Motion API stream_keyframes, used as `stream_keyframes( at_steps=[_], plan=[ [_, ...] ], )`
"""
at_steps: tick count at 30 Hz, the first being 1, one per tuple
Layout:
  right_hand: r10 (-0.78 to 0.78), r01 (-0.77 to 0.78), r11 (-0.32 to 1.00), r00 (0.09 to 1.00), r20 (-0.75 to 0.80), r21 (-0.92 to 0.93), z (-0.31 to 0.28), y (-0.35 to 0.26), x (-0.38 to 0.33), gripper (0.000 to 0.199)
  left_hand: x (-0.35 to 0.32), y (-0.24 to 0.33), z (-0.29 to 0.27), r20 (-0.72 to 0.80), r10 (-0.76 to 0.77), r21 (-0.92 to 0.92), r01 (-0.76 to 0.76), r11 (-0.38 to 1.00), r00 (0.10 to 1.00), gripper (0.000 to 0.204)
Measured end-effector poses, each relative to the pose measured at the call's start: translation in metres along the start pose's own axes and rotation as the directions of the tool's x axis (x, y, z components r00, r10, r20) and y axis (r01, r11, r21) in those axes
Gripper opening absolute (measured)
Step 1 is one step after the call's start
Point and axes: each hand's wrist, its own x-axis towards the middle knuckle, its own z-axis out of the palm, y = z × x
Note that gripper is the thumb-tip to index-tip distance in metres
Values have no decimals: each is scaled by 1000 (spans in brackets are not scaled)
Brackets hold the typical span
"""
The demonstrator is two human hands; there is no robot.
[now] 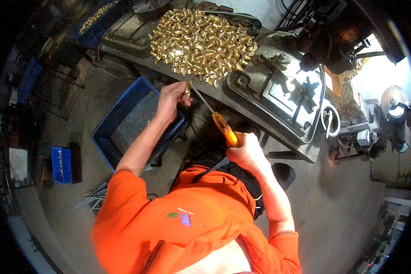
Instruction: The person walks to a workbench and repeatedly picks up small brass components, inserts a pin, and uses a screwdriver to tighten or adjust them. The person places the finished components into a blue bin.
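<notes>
Between the closed fingers of my left hand (169, 101) is a small brass fitting (188, 86), held over the gap between the bench and the blue bin. My right hand (247, 151) is wrapped round the orange-yellow handle of a hand tool (223, 127) with a long thin metal shaft. That shaft slants up and left, its tip at or very near the fitting; whether it sits inside cannot be made out. Just beyond my hands, a large heap of similar brass fittings (203, 43) covers part of the bench.
A deep blue bin (106, 122) stands below my left forearm. To the right of the heap lies a heavy machine base (278, 86), with a dark machine head (335, 43) above. A small blue crate (61, 164) and thin metal rods (92, 199) are on the floor at left.
</notes>
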Motion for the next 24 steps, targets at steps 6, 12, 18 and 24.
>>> stream_keyframes(
  at_steps=[6,12,18,24],
  plan=[
    [-21,21,999,1000,-14,48,2,3,-1,14,1,-2,0,10,9,-11,-9,1000,1000,32],
    [23,-24,998,1000,18,58,-2,-2,-3,19,-3,3,6,-15,2,-46,-3,999,1000,30],
    [59,-61,997,997,54,37,0,4,2,25,1,-2,0,13,12,-5,-12,1000,1000,33],
    [57,-60,997,996,69,46,1,5,1,24,-1,1,-1,-18,0,-5,-1,1000,1000,28]
  ],
)
